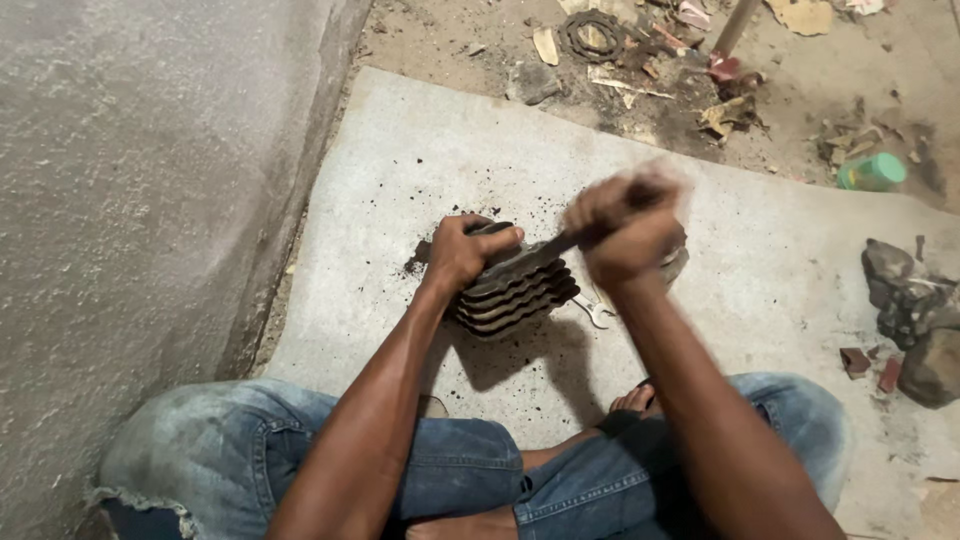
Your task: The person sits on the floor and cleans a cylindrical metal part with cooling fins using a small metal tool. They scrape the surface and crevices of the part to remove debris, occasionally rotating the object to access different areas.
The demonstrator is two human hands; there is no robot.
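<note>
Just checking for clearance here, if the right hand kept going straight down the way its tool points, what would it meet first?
The right hand, blurred, grips a thin tool angled toward the finned metal cylinder that the left hand steadies. The cylinder's top probably comes first; depth is unclear.

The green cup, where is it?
In the head view, the green cup lies on its side far right on the dirt, beyond the concrete slab, above the rocks.

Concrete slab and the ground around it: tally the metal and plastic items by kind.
Finned metal cylinder, gripped by the left hand: 1
Flat metal tool in the blurred right hand: 1
Wrench on the slab: 1
Rusty ring-shaped part: 1
Green plastic container: 1
Total: 5
</note>
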